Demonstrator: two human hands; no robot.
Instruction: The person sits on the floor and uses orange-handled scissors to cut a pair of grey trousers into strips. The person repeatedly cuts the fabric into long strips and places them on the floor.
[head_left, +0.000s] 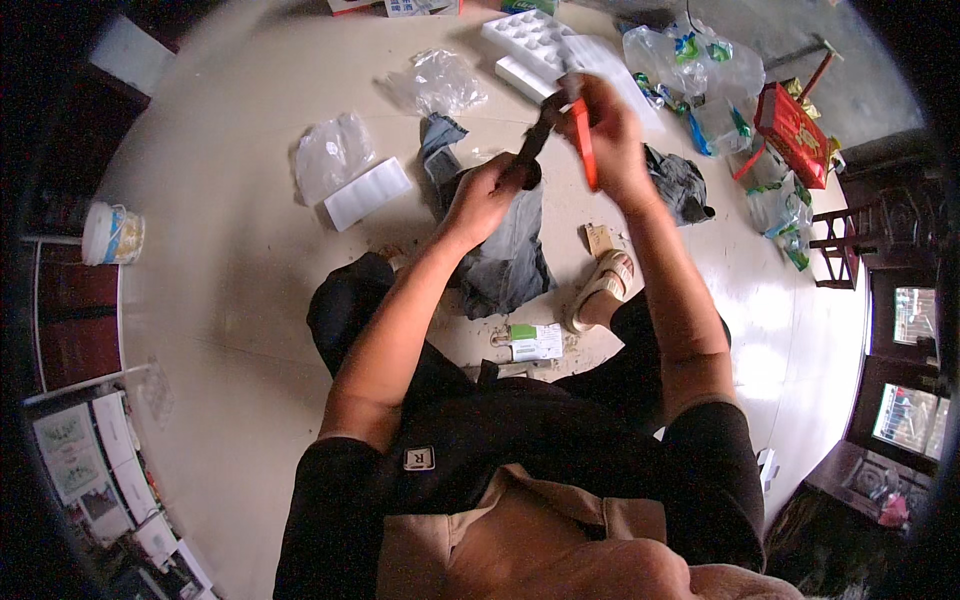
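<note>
My left hand (480, 199) grips the lower end of a dark, elongated object (538, 139), held slantwise over the floor. At its upper end is my right hand (606, 127), closed around a tool with an orange-red handle (583, 142); the tool's head is blurred and its kind cannot be told. Beneath my left hand, a grey cloth (506, 262) lies on the floor between my feet. A green and white packet (534, 341) lies nearer my body.
White foam trays (529, 37) and clear plastic bags (435, 79) lie ahead. A white box (367, 193) is on the left. To the right are a dark crumpled cloth (679, 184), a red box (796, 135) and a wooden chair (840, 244). A bucket (112, 234) stands far left.
</note>
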